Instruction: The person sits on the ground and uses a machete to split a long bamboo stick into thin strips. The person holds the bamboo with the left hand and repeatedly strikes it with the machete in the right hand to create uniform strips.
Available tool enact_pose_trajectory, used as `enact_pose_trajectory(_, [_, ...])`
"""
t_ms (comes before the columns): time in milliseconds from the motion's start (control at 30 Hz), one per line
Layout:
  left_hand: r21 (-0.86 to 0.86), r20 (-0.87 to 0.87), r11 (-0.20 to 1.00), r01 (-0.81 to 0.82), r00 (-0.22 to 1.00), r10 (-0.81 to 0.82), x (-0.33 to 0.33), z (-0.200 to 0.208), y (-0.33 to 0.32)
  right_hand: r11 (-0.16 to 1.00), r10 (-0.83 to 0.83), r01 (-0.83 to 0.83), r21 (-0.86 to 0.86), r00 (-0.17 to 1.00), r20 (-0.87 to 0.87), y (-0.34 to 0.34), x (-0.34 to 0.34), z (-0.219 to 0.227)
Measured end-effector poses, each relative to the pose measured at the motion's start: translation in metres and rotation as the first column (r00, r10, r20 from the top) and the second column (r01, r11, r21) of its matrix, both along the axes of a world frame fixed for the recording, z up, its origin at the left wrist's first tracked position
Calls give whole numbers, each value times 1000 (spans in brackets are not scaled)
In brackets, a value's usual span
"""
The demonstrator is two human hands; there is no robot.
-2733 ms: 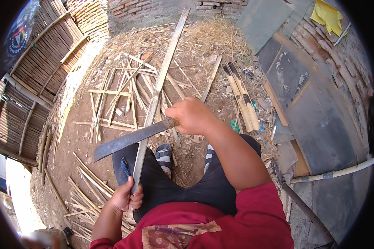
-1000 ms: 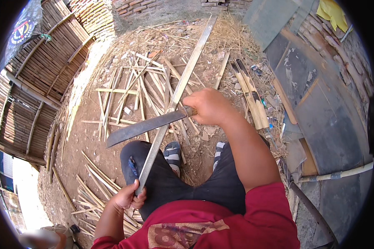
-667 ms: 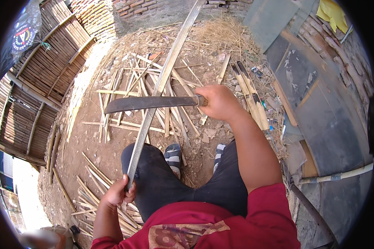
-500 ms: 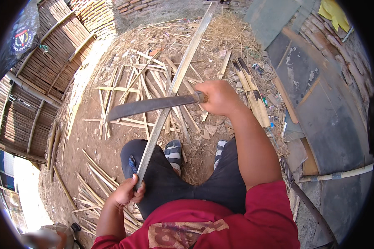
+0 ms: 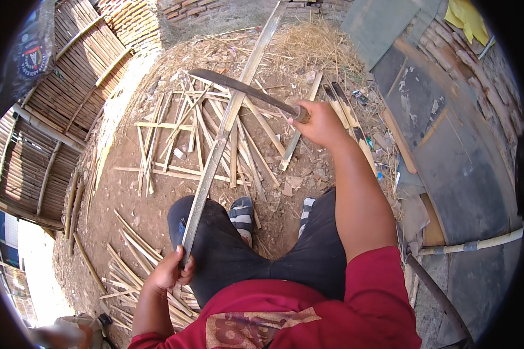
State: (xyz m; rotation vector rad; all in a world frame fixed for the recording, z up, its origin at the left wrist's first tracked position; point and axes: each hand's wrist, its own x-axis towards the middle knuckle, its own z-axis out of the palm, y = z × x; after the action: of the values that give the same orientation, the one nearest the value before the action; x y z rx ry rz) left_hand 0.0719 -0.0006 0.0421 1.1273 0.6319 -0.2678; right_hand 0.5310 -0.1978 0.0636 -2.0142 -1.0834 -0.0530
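A long split bamboo strip (image 5: 215,152) slants from my left thigh up toward the brick wall. My left hand (image 5: 170,270) is closed round its near end, thumb on top. In my right hand (image 5: 322,123) is the handle of a machete (image 5: 244,88), fingers wrapped round it. The dark blade points to the left and crosses the strip along its far half; whether it touches the strip or is just above it I cannot tell. My right arm is stretched forward over my right knee.
Cut bamboo strips (image 5: 172,168) lie scattered on the dirt ahead, with another pile (image 5: 137,262) beside my left leg. Dark boards (image 5: 448,139) lean at the right, near a second long curved blade (image 5: 442,296). A woven bamboo panel (image 5: 70,87) stands at the left.
The machete has moved forward along the strip, and its tip has swung up and away. My right hand has shifted slightly right. The strip has tilted a little to the left.
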Motion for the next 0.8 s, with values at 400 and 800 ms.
enact_pose_trajectory(400, [780,27,626,-10,999,-18,6,13,-19,997,48,-38,-62,984,171,-5,-24,21])
enact_pose_trajectory(800, [980,2,201,-2,1000,3,20,11,-24,991,-39,43,-129,999,34,-9,-7,13])
